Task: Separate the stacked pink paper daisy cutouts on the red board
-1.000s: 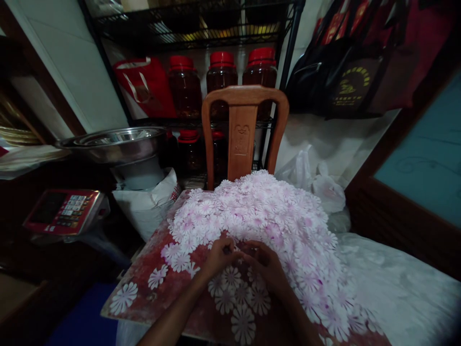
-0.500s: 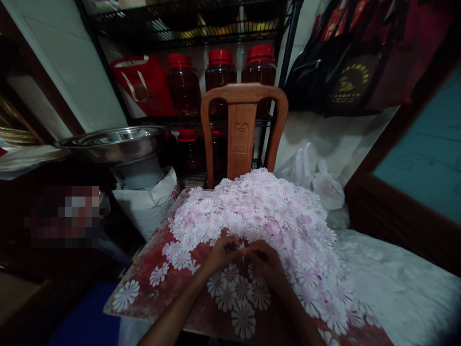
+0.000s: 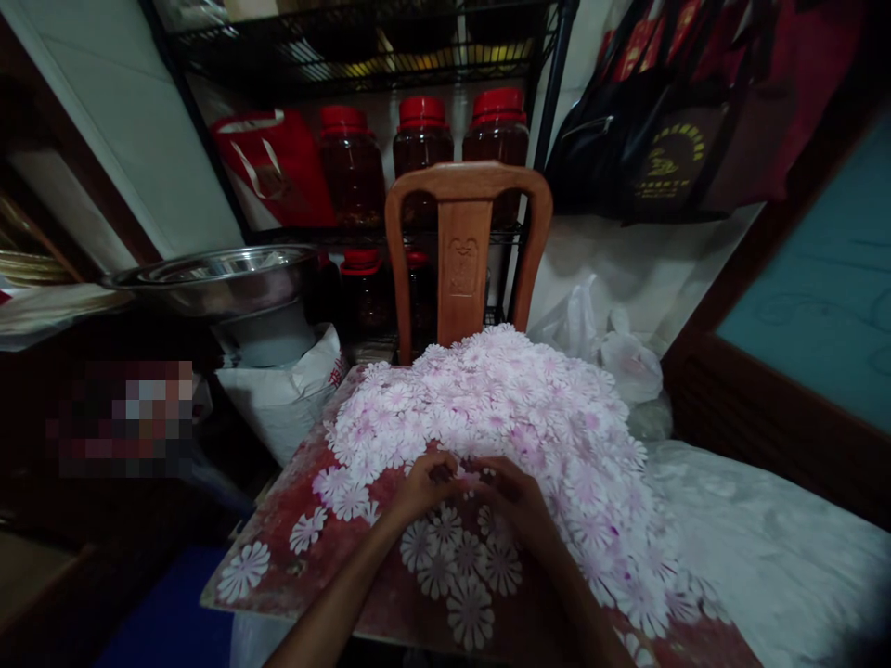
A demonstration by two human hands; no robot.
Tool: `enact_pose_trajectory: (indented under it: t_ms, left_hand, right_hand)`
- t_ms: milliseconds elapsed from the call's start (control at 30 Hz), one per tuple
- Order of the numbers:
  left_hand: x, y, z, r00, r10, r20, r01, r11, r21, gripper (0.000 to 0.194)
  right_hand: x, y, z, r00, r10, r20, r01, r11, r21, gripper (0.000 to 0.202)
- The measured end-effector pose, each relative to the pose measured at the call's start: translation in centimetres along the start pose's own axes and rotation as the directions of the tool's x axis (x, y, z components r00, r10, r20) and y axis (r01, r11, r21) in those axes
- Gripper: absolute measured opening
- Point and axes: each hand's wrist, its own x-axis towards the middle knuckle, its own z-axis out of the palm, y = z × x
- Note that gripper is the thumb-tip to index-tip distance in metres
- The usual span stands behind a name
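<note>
My left hand (image 3: 423,490) and my right hand (image 3: 515,496) meet over the near middle of the table, fingers curled and tips pinched on a small white-and-pink flower cutout (image 3: 469,478). The fingers hide most of it. Just beyond my hands spreads a large heap of the same flower cutouts (image 3: 501,390), white with pinkish centres. Below my wrists lies a small cluster of flat cutouts (image 3: 469,557). A few loose ones (image 3: 243,571) rest to the left of my left forearm.
The reddish tabletop (image 3: 278,580) ends at a near edge. A carved wooden chair (image 3: 460,250) stands behind the heap. White sheeting (image 3: 758,529) lies on the right, with plastic bags (image 3: 630,366) behind it. A metal basin (image 3: 229,278) and red-lidded jars (image 3: 352,176) are farther back.
Both hands stay in nearly the same place while the fingers shift around the flower cutout, which shows less clearly now. The whole view has moved very slightly.
</note>
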Motion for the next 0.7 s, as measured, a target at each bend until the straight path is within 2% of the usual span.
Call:
enact_pose_trajectory:
  t_ms: [67, 167, 300, 400, 433, 500, 600, 633, 700]
  left_hand:
    - [0.0, 0.0, 0.0, 1.000, 0.002, 0.013, -0.002, 1.000, -0.019, 0.038]
    - [0.0, 0.1, 0.2, 0.999, 0.005, 0.049, -0.003, 0.999, -0.044, 0.038]
    - [0.0, 0.4, 0.3, 0.996, 0.006, 0.087, 0.001, 0.997, -0.081, 0.039]
    - [-0.2, 0.6, 0.1, 0.998, -0.001, 0.059, 0.008, 0.992, -0.124, 0.041]
    - [-0.2, 0.6, -0.1, 0.999, -0.002, 0.043, 0.008, 0.990, -0.141, 0.041]
    - [-0.2, 0.6, -0.4, 1.000, -0.001, 0.021, 0.005, 0.984, -0.175, 0.041]
    - [-0.2, 0.6, -0.6, 1.000, -0.013, 0.026, 0.018, 0.979, -0.204, 0.042]
    - [-0.2, 0.6, -0.7, 0.999, -0.021, 0.034, 0.028, 0.978, -0.208, 0.042]
    - [-0.3, 0.7, -0.8, 0.997, -0.040, 0.062, 0.052, 0.975, -0.214, 0.040]
  right_hand:
    - [-0.1, -0.2, 0.7, 0.998, 0.014, 0.064, -0.014, 1.000, -0.006, 0.022]
    - [-0.2, -0.1, 1.2, 0.996, 0.028, 0.079, -0.028, 1.000, -0.004, 0.024]
    - [0.0, 0.5, 0.4, 0.998, 0.046, -0.036, -0.044, 0.998, 0.041, 0.026]
    - [-0.1, 0.8, -0.9, 0.991, 0.076, -0.111, -0.065, 0.993, 0.098, 0.030]
    - [-0.2, 0.7, -1.4, 0.993, 0.080, -0.089, -0.070, 0.990, 0.119, 0.032]
    - [-0.8, 0.6, -2.0, 0.996, 0.077, 0.050, -0.084, 0.984, 0.156, 0.041]
    - [-1.5, 0.5, -2.1, 0.944, 0.066, 0.323, -0.132, 0.974, 0.185, 0.058]
    - [-1.6, 0.5, -1.9, 0.924, 0.069, 0.376, -0.149, 0.971, 0.187, 0.061]
    - [-1.4, 0.4, -1.3, 0.918, 0.086, 0.387, -0.170, 0.967, 0.190, 0.059]
